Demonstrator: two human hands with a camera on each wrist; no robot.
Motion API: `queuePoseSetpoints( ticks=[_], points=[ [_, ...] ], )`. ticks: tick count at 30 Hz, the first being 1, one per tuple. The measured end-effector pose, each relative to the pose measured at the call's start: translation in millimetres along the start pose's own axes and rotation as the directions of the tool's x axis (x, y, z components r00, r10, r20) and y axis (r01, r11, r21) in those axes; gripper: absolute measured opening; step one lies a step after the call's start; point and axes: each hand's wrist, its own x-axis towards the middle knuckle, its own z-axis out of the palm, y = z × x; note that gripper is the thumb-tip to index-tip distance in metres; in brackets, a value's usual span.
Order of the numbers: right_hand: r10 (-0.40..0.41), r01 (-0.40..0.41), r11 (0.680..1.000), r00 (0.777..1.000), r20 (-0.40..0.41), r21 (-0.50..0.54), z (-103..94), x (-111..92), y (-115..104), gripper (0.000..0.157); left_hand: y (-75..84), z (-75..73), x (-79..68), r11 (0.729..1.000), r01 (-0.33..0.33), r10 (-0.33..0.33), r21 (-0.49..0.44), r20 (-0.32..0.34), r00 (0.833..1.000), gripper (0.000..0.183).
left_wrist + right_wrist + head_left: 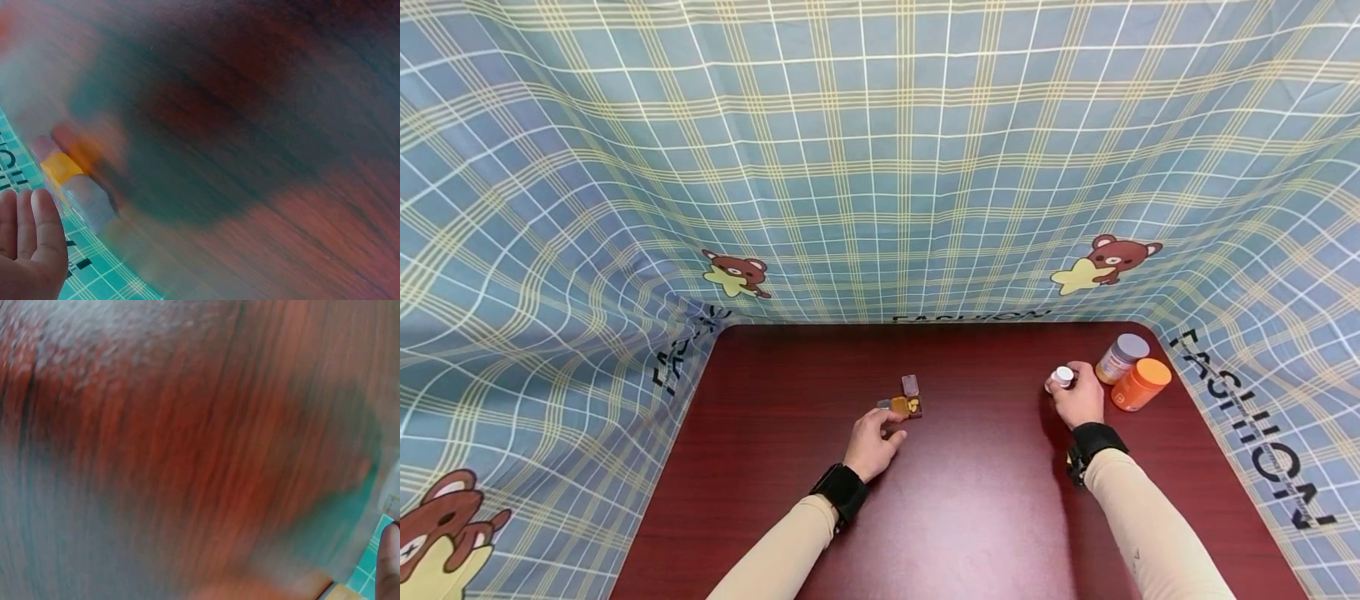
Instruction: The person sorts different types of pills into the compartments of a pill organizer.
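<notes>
A small pill organizer (916, 413) lies near the middle of the table, one translucent lid (911, 385) raised and yellow pieces showing in that compartment. Its purple, yellow and grey-blue lids (90, 201) appear in the left wrist view. My left hand (872, 442) is at its near side with fingers extended and nothing gripped; whether a fingertip touches the box I cannot tell. On the right, my right hand (1080, 398) grips a small white bottle (1062, 377) with a white cap. Only a fingertip (389, 556) and the bottle's edge show in the right wrist view.
Beyond my right hand, near the table's right edge, stand a grey-lidded jar (1122, 358) and an orange jar (1141, 384) close together. A plaid curtain (880, 167) surrounds the back and sides of the dark red table (790, 367).
</notes>
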Motion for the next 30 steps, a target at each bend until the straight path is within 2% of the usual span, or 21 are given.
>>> queuePoseSetpoints(
  ticks=[8,13,19,24,30],
  points=[
    [-0.002,0.003,1.000,0.999,0.042,-0.031,9.2,2.6,4.4,0.049,-3.6,0.6,-3.7,1.000,0.009,-0.009,-0.007,0.016,1.000,0.022],
    [-0.026,0.028,0.999,0.998,0.064,-0.036,16.5,9.0,-2.7,0.050,-3.2,0.8,-4.0,1.000,-0.003,0.003,0.002,0.002,1.000,0.022],
    [0.013,-0.005,0.998,0.991,0.132,-0.056,18.3,13.9,-14.1,0.051,0.4,-0.3,-3.2,1.000,0.003,-0.003,0.012,0.012,1.000,0.022],
    [0.037,-0.026,0.997,0.989,0.146,-0.074,18.9,16.3,-17.3,0.051,1.7,-1.8,-2.2,1.000,0.029,-0.028,-0.010,0.035,0.999,0.022],
    [0.006,0.006,0.997,0.986,0.165,-0.076,22.2,18.3,-20.4,0.051,-1.1,-4.0,-2.7,0.999,0.036,-0.036,-0.007,0.038,0.999,0.022]
  ],
)
